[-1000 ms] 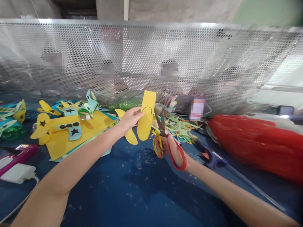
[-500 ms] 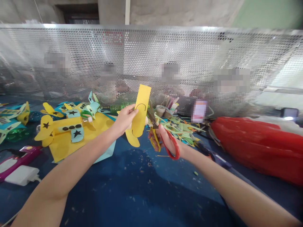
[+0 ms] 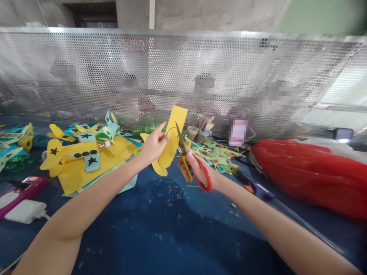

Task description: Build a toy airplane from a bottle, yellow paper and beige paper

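My left hand (image 3: 153, 145) pinches a yellow paper strip (image 3: 172, 140) with a black curved line drawn on it and holds it upright over the blue table (image 3: 172, 225). My right hand (image 3: 192, 165) grips scissors (image 3: 189, 160) with one yellow and one red handle loop. Their blades point up and lie against the strip's right edge, near the drawn curve. A second yellow cut-out shows just behind and below the strip.
Paper planes (image 3: 73, 152) in yellow and light blue lie at the left on yellow sheets. Coloured paper scraps (image 3: 218, 152) are heaped behind the scissors. A red bag (image 3: 309, 175) lies at the right, a white charger (image 3: 23, 211) at the left. People sit behind a perforated metal screen (image 3: 183, 76).
The scissors moved left and up until their blades met the strip's right edge. My left hand tilted the strip slightly to the right and raised its index finger.
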### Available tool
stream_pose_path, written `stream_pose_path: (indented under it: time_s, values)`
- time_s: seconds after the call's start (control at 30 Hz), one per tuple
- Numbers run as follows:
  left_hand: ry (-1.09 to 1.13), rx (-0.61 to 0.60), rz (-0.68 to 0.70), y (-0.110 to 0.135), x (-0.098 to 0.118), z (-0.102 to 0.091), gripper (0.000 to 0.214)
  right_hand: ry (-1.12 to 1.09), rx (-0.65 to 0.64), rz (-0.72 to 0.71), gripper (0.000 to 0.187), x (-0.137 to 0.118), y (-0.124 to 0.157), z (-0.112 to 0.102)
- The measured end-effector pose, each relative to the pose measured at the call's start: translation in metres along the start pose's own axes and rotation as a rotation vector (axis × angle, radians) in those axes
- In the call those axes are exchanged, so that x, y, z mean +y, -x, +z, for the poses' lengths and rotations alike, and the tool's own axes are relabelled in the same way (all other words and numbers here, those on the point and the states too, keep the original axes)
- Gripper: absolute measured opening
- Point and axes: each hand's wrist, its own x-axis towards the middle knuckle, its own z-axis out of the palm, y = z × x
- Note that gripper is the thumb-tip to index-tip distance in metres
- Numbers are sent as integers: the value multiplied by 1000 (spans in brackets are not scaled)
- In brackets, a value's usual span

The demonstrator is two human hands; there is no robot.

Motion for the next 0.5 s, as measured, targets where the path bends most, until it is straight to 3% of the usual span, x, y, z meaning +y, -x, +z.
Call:
stream_pose_path:
  time_s: [0.5]
  values:
    - [-198, -7, 84, -2, -1, -2, 51, -2, -24, 44, 72, 8, -3, 0]
